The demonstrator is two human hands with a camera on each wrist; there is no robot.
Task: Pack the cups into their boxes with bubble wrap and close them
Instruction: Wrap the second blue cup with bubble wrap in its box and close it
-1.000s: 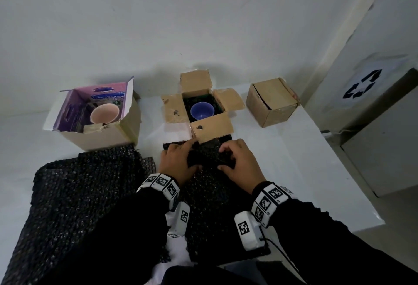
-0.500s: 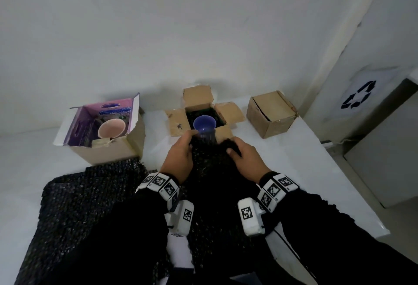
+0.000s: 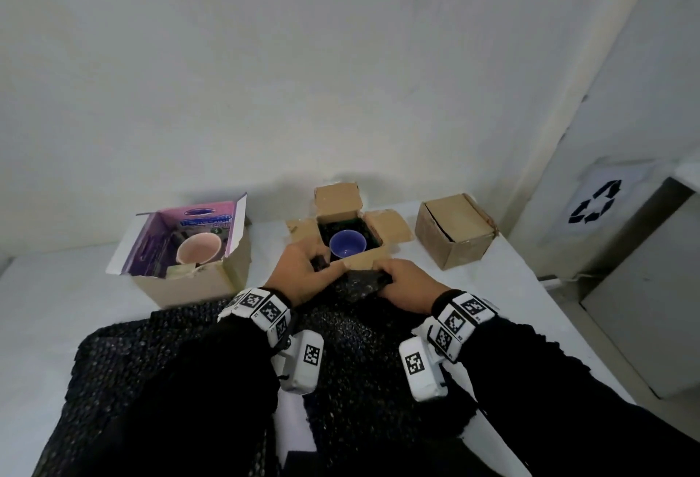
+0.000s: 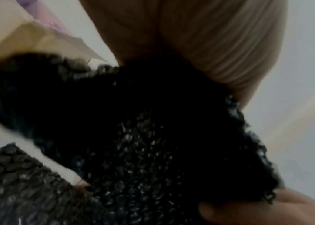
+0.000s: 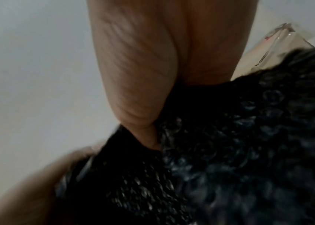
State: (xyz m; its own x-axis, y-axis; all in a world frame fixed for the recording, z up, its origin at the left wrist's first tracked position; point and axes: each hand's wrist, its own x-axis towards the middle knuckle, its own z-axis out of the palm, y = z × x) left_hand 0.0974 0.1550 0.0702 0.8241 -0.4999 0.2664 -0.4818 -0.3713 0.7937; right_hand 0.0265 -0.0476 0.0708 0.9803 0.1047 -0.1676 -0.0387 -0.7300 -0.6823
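Observation:
A blue cup (image 3: 347, 244) sits inside an open brown box (image 3: 390, 224) lined with dark wrap, at the middle back of the table. Just in front of it my left hand (image 3: 299, 274) and right hand (image 3: 407, 283) both grip the far edge of a black bubble wrap sheet (image 3: 356, 348), lifted at the box's near flap. Both wrist views show the black bubble wrap (image 4: 152, 137) (image 5: 229, 144) bunched under the palms; fingertips are hidden. A pink cup (image 3: 199, 253) stands in an open purple-lined box (image 3: 189, 283) at the left.
A closed brown box (image 3: 452, 230) stands at the back right. A second black bubble wrap sheet (image 3: 125, 370) lies at the near left on the white table (image 3: 57, 298). A grey bin with a recycling sign (image 3: 594, 206) stands beyond the table's right edge.
Both hands have moved forward with the bubble wrap edge, from the table in front of the box up to the box's near flap beside the blue cup.

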